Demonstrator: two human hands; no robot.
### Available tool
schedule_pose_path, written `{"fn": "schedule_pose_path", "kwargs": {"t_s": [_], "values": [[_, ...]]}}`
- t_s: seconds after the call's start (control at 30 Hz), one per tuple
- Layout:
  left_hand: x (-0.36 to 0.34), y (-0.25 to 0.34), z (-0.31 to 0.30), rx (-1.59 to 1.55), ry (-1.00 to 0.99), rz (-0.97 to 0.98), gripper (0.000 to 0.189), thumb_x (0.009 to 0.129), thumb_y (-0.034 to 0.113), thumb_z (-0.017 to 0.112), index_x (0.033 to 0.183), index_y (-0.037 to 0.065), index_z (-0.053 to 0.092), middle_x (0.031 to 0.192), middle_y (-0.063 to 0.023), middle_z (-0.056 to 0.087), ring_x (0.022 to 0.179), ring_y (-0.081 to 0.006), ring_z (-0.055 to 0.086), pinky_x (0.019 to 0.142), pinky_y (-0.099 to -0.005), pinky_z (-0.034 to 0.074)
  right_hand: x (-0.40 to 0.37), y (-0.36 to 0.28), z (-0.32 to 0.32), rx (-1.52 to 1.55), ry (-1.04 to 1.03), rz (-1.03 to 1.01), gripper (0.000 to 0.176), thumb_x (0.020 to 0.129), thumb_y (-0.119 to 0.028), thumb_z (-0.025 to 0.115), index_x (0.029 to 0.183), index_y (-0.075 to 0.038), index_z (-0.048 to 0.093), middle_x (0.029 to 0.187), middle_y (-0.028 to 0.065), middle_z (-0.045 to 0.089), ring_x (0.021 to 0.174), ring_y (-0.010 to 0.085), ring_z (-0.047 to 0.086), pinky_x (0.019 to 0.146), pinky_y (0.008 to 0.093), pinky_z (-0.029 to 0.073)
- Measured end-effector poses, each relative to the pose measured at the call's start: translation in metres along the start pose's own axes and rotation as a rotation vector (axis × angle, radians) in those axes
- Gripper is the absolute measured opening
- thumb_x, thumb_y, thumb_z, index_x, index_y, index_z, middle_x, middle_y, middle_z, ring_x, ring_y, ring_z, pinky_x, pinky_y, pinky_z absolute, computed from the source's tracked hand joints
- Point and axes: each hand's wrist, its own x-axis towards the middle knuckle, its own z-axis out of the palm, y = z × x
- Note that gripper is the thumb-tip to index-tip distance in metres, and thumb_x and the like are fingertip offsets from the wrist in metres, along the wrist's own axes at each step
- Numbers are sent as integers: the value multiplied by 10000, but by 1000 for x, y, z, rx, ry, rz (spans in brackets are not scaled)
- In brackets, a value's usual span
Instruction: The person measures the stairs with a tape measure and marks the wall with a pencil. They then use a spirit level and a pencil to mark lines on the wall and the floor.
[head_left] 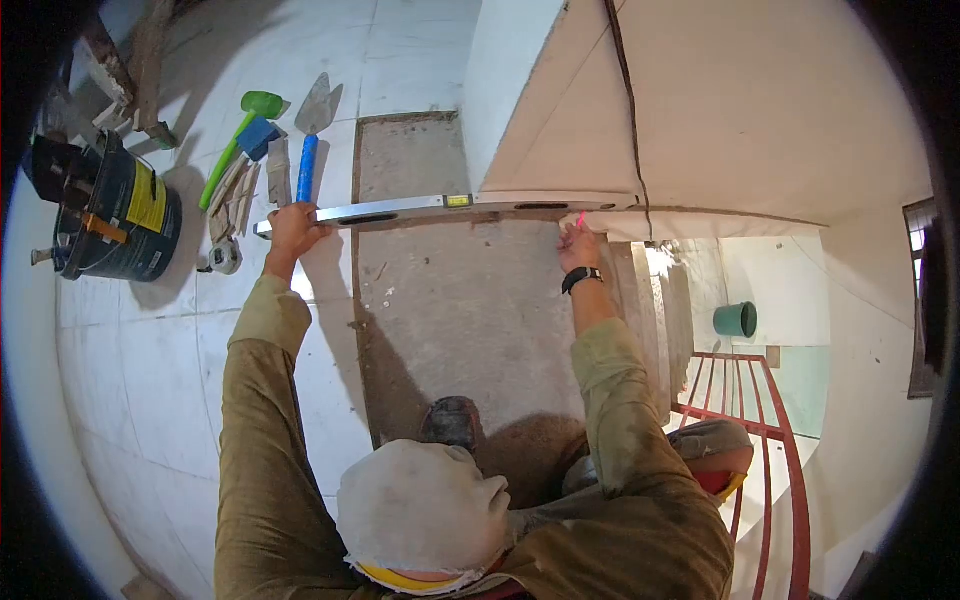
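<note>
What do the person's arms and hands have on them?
Both arms are covered by long, loose, olive-brown sleeves, the left sleeve and the right sleeve, reaching to the wrists. The left hand and right hand wear no gloves. A black wristwatch sits on the right wrist.

Overhead fisheye view, steeply downward

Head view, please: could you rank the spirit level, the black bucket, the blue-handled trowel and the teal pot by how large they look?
1. spirit level, by far the longest.
2. black bucket.
3. blue-handled trowel.
4. teal pot, though it stands lower and farther from the camera, so its real size is unsure.
</note>
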Motion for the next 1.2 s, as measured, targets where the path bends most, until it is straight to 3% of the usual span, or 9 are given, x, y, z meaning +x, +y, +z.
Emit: {"fn": "schedule_pose_path", "kwargs": {"t_s": [0.17, 0.27, 0.37, 0.47, 0.57, 0.67, 0.97, 1.2], "values": [[-1, -1, 0, -50, -3, -25, 407, 631, 406, 848, 922, 152, 722, 827, -48, 710, 861, -278, 685, 836, -487, 430, -12, -2, 5, -96, 77, -34, 290, 928, -101, 558, 1214, -131, 525, 892, 33, 599, 702, 165, 569, 577, 334, 445], [1, 1, -1, -13, -46, -67, 425, 630, 405, 852, 958, 163, 734, 833, -39, 713, 873, -275, 687, 855, -485, 429, -14, 3, 6, -156, 59, -84, 365, 905, -71, 575, 1268, -102, 569, 905, 78, 659, 696, 176, 620, 546, 317, 473], [0, 0, -2, -15, -20, -47, 440, 630, 418, 850, 974, 167, 738, 841, -37, 713, 879, -271, 686, 870, -488, 428, -27, 6, 13, -224, -51, -57, 392, 916, -113, 596, 1297, -103, 503, 835, 42, 602, 712, 181, 598, 562, 297, 452], [0, 1, -2, -5, -27, -54, 442, 630, 424, 848, 969, 163, 735, 854, -39, 714, 882, -269, 685, 876, -490, 428, -45, 16, 27, -309, -35, -79, 356, 908, -106, 599, 1260, -97, 545, 869, 52, 627, 743, 191, 619, 569, 301, 462], [1, -1, 1, -22, -28, -59, 442, 631, 426, 847, 965, 159, 734, 866, -41, 714, 890, -269, 683, 874, -490, 428, -59, 29, 32, -508, -185, -185, 289, 905, -104, 601, 1193, -88, 598, 910, 56, 647, 776, 191, 640, 583, 311, 477], [2, -3, 3, -41, -10, -50, 439, 631, 424, 848, 960, 156, 733, 869, -43, 714, 898, -271, 681, 870, -490, 427, -75, 36, 54, -410, -54, -79, 272, 900, -107, 603, 1171, -85, 623, 965, 59, 662, 772, 182, 647, 595, 301, 488], [0, 7, -8, 4, -56, -75, 451, 621, 439, 845, 946, 148, 726, 914, -58, 726, 902, -276, 681, 869, -488, 434, -140, 42, 100, -585, -138, -99, 318, 887, -85, 584, 1201, -61, 626, 914, 63, 678, 741, 149, 654, 553, 280, 492], [0, -1, 1, 12, 24, -33, 443, 636, 459, 829, 935, 150, 723, 906, -67, 725, 894, -281, 684, 833, -486, 456, -139, 80, 109, -876, -274, -307, 288, 884, -153, 606, 1152, -72, 670, 841, 88, 703, 712, 168, 678, 592, 305, 537]]}}
